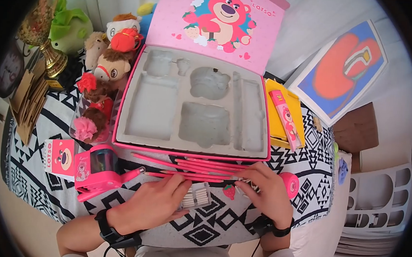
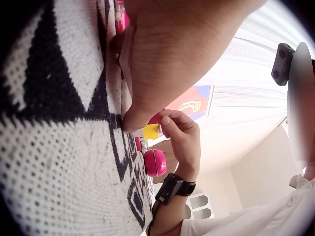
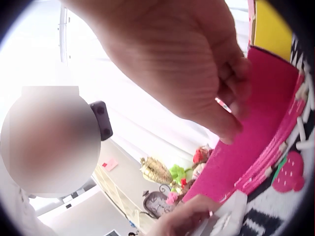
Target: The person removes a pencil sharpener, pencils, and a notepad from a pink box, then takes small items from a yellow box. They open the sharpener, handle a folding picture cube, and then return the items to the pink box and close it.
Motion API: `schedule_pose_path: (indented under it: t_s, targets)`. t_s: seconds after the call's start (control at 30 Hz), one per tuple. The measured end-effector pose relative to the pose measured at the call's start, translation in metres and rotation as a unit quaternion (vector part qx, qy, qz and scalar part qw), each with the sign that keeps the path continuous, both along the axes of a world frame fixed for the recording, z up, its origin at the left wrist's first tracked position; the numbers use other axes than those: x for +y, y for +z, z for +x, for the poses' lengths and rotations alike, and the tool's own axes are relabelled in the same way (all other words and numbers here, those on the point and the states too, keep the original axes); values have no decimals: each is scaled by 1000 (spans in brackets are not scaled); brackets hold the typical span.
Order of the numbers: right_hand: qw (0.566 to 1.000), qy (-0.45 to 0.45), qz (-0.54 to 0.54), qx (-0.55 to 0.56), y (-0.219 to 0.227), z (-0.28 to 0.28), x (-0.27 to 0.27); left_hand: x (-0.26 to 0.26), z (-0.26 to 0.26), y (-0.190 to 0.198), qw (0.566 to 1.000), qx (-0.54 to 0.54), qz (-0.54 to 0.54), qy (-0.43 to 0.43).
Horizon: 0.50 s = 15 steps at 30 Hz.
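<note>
My left hand (image 1: 153,202) holds a small clear plastic case (image 1: 197,196) of short white sticks, its thumb below and fingers along the left side. In the right wrist view, that case (image 3: 231,219) shows near the bottom. My right hand (image 1: 270,197) reaches down with bent fingers over loose white sticks (image 1: 248,185) on the cloth; I cannot tell whether it pinches one. Pink pencils (image 1: 204,168) lie in a loose row just beyond both hands, their light ends near my right fingertips. Between the hands sits a strawberry-shaped piece (image 1: 229,191).
Behind the pencils stands an open pink gift box (image 1: 181,149) with a grey moulded insert. A pink crank sharpener (image 1: 99,169) and bear-print card box (image 1: 60,157) are at left. At right are a round pink item (image 1: 288,185), a yellow tray (image 1: 273,127) and a slim pink box (image 1: 285,116).
</note>
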State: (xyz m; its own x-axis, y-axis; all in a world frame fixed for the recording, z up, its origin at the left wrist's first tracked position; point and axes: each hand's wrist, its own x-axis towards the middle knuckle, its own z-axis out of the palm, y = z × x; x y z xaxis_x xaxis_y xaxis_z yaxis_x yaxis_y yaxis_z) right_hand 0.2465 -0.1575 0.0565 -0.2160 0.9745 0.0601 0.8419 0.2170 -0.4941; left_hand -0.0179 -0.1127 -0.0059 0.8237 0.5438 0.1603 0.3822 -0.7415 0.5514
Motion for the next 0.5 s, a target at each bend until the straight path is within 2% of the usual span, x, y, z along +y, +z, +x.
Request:
schedule_pose_path:
  t_s: [0.03,0.1,0.23,0.5]
  targets:
    - [1000,-3,1,-2,1,6,-1,0,0,2,1000,1,-1,0]
    - [994,-44,-97,-22,-2,19,-3,1,1,3,1000,1,-1,-4]
    - [982,-72,-172,-40,-3,33,-7,1,1,3,1000,-9,-1,-3]
    - [990,-38,-115,-65,-14,23,-5,0,0,0,1000,5,-1,3]
